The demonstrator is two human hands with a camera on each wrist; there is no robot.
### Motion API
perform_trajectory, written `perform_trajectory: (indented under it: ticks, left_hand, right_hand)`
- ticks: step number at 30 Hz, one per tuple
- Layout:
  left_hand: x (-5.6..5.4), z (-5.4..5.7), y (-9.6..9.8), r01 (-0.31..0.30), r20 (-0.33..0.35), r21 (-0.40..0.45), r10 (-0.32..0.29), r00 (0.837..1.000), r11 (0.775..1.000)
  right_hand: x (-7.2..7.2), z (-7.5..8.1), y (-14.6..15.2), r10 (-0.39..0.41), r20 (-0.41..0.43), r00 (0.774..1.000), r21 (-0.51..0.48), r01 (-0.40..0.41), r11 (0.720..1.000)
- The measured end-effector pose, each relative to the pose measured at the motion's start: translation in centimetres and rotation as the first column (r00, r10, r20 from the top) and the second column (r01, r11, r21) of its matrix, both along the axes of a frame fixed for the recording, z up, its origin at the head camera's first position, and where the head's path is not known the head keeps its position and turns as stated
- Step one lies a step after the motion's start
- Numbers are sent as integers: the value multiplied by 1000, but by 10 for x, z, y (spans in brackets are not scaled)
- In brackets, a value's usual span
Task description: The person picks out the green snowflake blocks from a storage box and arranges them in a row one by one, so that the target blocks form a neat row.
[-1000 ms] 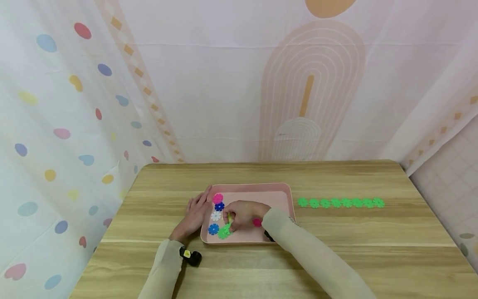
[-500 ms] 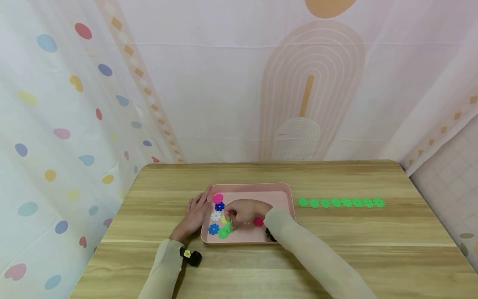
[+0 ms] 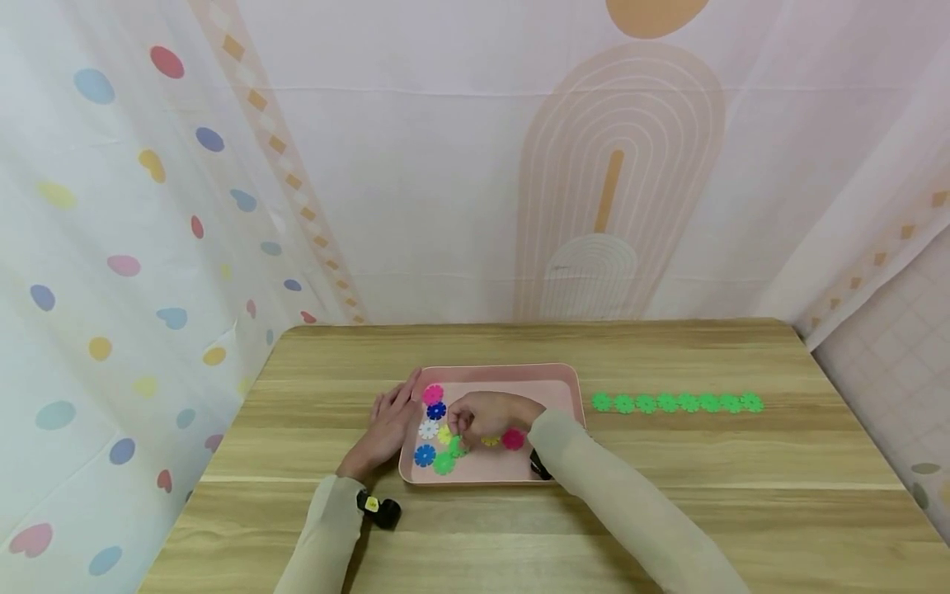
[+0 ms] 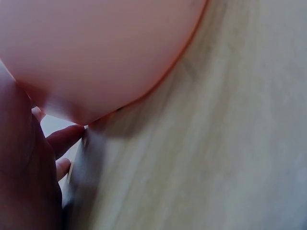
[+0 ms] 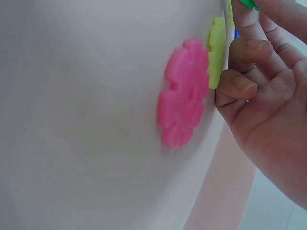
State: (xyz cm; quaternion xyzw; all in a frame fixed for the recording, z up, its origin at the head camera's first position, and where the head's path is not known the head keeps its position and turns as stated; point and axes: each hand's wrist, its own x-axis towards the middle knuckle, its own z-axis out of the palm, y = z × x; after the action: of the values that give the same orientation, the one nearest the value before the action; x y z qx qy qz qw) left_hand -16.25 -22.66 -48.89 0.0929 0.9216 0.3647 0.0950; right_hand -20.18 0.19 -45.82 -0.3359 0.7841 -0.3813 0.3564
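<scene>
My left hand (image 3: 386, 429) rests along the left rim of a pink tray (image 3: 512, 373), its fingers fairly straight. In the left wrist view its fingertips touch the tray's outer edge. Inside the tray, my right hand (image 3: 486, 415) pinches a green notched snowflake disc (image 3: 458, 447), tilted up from the tray floor. Only a sliver of that disc shows in the right wrist view, between thumb and finger. Another green disc (image 3: 444, 464) lies just below it. Yellow discs lie beside the hand, and a deep pink disc (image 3: 513, 439) lies under the wrist.
Along the tray's left side lie a pink disc (image 3: 433, 394), a dark blue disc (image 3: 436, 410), a white disc (image 3: 428, 429) and a blue disc (image 3: 425, 455). A row of several green discs (image 3: 679, 403) stretches across the wooden table (image 3: 668, 462) right of the tray.
My right hand has risen slightly and shifted a little right, with the green disc tipping up. More of the yellow and deep pink discs now shows. My left hand stays put.
</scene>
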Motion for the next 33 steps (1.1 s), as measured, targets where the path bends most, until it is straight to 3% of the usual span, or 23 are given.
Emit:
perform_trajectory:
  ticks: [5,13,21,33]
  left_hand:
    - [-1,-2,0,7,0,-1,-7,1000,1000]
    - [-1,-2,-1,14,-8,-12,-14,1000,1000]
    - [0,-1,-1,14,-9,-5,-14,1000,1000]
    - [-1,-3,-2,13,-12,-1,-13,1000,1000]
  right_hand:
    - [0,4,4,-22,36,999,-18,23,1000]
    - [0,16,17,-37,-96,995,4,38,999]
    - [-1,26,35,-54,-114,992,6,55,998]
    - [-5,35,65,-104,-168,980,-88,90,992]
